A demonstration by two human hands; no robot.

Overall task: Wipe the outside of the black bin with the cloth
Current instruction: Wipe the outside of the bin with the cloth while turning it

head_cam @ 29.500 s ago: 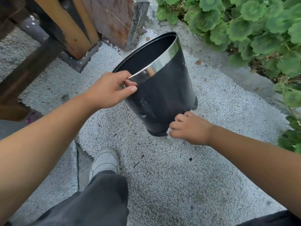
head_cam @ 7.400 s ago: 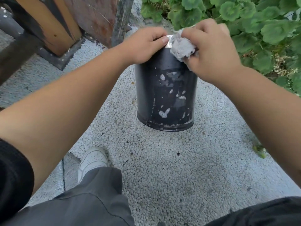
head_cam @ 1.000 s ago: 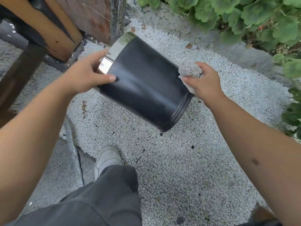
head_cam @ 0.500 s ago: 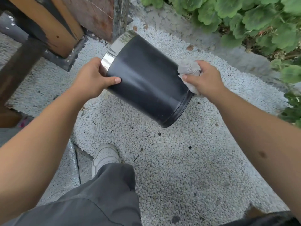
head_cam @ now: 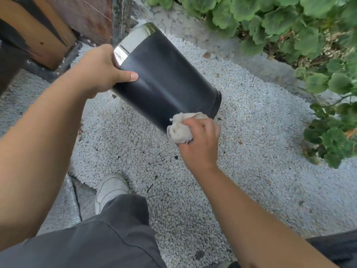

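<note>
Two bare hands are busy with a black bin [head_cam: 166,82] over a patch of small white pebbles [head_cam: 251,151]. The bin is tipped over on its side, with its shiny silver rim [head_cam: 133,40] pointing up and away toward a brown wooden post [head_cam: 38,35], and its bottom end pointing down to the right, close to the pebbles. The left hand [head_cam: 102,70] grips the bin near the rim, with the thumb lying flat across the dark side and the other fingers curled around the far edge, out of sight. The right hand [head_cam: 201,140] is closed around a bunched-up pale cloth [head_cam: 181,126], squeezing it between the fingers and the palm. The cloth touches the low side of the bin, near the bottom end. The dark side of the bin looks smooth and a bit shiny, with a soft streak of light down the middle. Green round leaves [head_cam: 289,26] grow along the top and the right side, behind a grey stone edge [head_cam: 270,62]. Down below, a white shoe [head_cam: 110,190] sticks out from a grey trouser leg [head_cam: 96,238], standing on the pebbles near the left arm.
</note>
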